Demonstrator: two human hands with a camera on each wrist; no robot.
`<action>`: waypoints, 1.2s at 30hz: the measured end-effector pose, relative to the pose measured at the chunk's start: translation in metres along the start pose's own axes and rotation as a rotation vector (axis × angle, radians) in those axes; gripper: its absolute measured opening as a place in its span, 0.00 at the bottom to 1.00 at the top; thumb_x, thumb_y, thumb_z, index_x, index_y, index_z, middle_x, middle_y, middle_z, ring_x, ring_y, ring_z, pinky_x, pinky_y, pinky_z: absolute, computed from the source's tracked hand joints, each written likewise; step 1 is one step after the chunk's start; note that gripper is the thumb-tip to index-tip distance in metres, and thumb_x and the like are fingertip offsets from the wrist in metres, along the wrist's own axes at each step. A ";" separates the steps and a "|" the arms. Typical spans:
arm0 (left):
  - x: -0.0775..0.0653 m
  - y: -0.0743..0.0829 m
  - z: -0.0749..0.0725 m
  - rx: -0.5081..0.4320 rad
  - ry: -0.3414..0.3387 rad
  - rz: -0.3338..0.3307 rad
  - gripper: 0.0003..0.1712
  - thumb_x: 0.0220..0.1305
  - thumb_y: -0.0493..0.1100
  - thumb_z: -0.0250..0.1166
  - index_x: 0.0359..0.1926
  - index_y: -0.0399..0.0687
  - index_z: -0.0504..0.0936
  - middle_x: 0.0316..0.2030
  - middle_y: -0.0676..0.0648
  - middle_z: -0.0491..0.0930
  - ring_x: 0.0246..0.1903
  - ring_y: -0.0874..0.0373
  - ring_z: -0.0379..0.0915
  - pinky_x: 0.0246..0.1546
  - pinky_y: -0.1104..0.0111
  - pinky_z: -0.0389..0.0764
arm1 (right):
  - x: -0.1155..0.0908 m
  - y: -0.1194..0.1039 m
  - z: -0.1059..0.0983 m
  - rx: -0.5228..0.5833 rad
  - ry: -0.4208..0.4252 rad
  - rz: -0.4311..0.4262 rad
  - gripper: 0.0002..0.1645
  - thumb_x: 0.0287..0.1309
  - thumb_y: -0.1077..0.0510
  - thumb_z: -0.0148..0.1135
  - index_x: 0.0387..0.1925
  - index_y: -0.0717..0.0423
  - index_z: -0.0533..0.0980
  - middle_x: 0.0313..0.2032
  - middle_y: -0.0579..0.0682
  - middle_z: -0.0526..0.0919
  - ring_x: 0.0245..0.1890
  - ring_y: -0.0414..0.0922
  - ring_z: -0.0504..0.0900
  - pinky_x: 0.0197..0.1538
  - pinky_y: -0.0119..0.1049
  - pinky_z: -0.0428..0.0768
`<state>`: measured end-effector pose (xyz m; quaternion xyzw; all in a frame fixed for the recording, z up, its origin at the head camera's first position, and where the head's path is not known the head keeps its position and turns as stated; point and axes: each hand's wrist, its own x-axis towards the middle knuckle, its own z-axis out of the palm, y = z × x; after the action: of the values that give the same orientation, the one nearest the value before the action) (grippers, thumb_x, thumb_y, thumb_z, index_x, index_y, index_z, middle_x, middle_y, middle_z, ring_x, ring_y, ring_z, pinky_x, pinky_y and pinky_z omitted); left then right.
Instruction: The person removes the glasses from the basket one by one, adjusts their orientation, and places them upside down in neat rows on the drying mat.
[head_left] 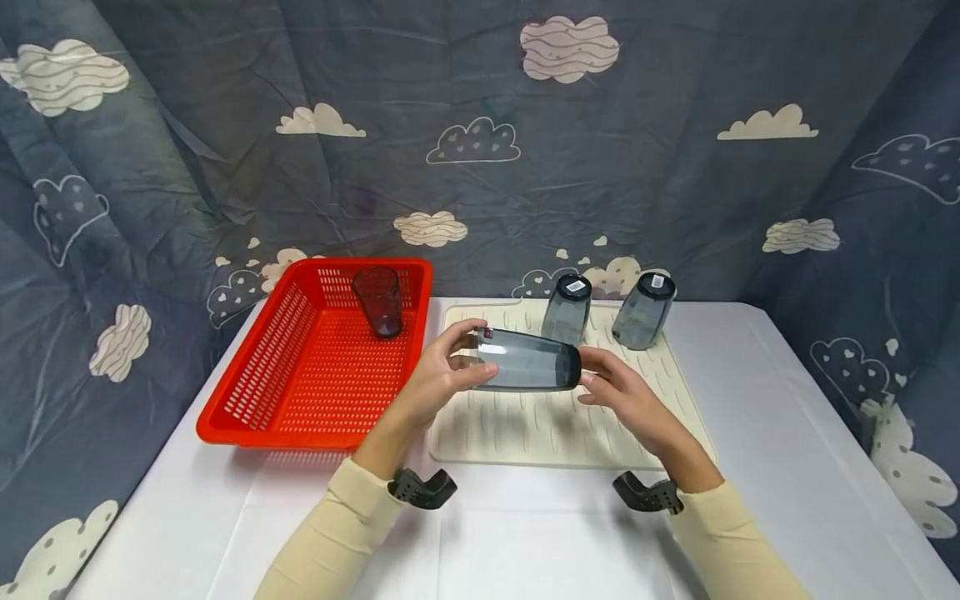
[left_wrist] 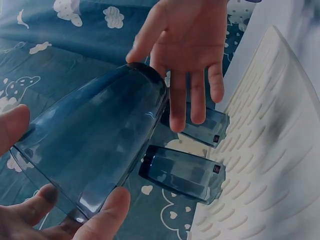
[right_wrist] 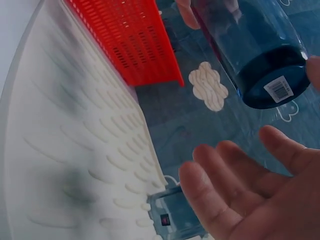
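A smoky blue-grey drinking glass (head_left: 525, 360) lies sideways in the air above the cream drying mat (head_left: 510, 433). My left hand (head_left: 438, 371) grips it around the rim end, thumb on the near side. Beside the dark base is my right hand (head_left: 626, 400); in the left wrist view its fingers are extended and its thumb (left_wrist: 145, 45) touches the base edge. A barcode sticker (right_wrist: 279, 89) shows on that base in the right wrist view. Two matching glasses, the left one (head_left: 566, 315) and the right one (head_left: 643, 315), stand upside down at the mat's back.
To the left sits a red perforated basket (head_left: 217, 421), with another tinted glass (head_left: 378, 302) leaning in its back right corner. Everything rests on a white-covered table (head_left: 750, 467). Behind it hangs a dark cloud-patterned cloth (head_left: 637, 183).
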<state>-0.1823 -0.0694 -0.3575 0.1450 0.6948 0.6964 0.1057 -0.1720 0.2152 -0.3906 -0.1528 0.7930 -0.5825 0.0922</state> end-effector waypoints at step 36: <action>-0.006 -0.008 0.006 -0.057 -0.060 0.032 0.36 0.58 0.34 0.64 0.68 0.44 0.65 0.57 0.39 0.72 0.43 0.56 0.74 0.44 0.70 0.78 | 0.001 -0.020 0.013 0.119 -0.007 -0.082 0.38 0.62 0.63 0.65 0.71 0.58 0.61 0.66 0.61 0.63 0.50 0.36 0.78 0.47 0.27 0.81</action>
<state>-0.1750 -0.0653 -0.3657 0.1740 0.6689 0.7128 0.1194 -0.1659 0.1973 -0.3755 -0.1812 0.7496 -0.6315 0.0801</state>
